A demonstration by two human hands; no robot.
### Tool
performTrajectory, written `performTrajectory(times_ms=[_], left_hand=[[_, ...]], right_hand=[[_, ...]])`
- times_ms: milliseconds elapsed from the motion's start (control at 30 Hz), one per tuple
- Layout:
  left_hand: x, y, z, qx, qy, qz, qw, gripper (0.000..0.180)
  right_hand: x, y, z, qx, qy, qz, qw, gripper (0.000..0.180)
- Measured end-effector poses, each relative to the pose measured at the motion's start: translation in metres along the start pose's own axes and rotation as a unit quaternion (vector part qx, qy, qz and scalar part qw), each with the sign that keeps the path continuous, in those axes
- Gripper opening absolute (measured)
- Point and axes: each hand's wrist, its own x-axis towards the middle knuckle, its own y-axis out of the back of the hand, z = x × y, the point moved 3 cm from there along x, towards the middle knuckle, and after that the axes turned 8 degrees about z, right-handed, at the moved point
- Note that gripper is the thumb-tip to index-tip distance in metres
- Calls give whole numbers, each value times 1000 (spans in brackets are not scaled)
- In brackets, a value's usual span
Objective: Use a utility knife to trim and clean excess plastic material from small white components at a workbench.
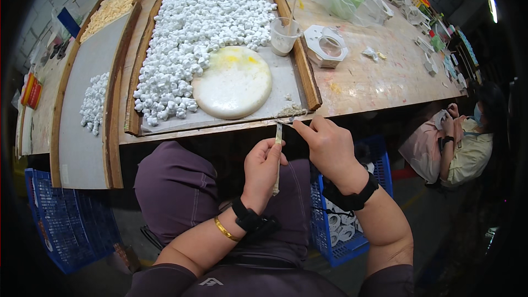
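My left hand (263,169) is closed around a narrow flat tool (279,133), held upright above my lap at the table's front edge. Its upper end looks grey and blade-like; its lower end is pale. Closed beside its top is my right hand (334,148), with thumb and forefinger pinching a thin dark piece (287,124) that meets the tool's tip. What kind of piece this is cannot be made out. Just beyond my hands lies a small heap of pale crumbs (291,110). A round white slab (233,83) with yellow stains rests on the board.
Many small white lumpy pieces (192,19) cover the board, between wooden rails (307,69). A plastic cup (284,37) with a stick stands near a white octagonal frame (325,45). Blue crates (71,223) flank my legs. Another person (467,143) sits at right.
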Motion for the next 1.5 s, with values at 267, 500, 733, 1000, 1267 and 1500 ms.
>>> performTrajectory(times_ms=[267, 500, 733, 1000, 1267, 1500], left_hand=[[0, 1, 0, -20, 22, 1, 1000, 15], [-1, -1, 0, -37, 32, 2, 999, 15], [-2, -2, 4, -31, 33, 8, 999, 14], [-2, -3, 4, -43, 44, 10, 998, 14], [-2, -2, 4, -43, 41, 13, 998, 14], [-2, -2, 5, -46, 52, 12, 998, 15]], right_hand=[[-9, 5, 0, 3, 15, -11, 1000, 35], [-12, 6, -4, -36, 58, -3, 998, 32], [-9, 4, -7, -74, 91, 3, 993, 31], [-9, -4, 3, -67, 99, 18, 993, 34], [-15, 2, -3, -62, 104, 11, 993, 34], [-9, -2, 7, -63, 111, 16, 992, 35]])
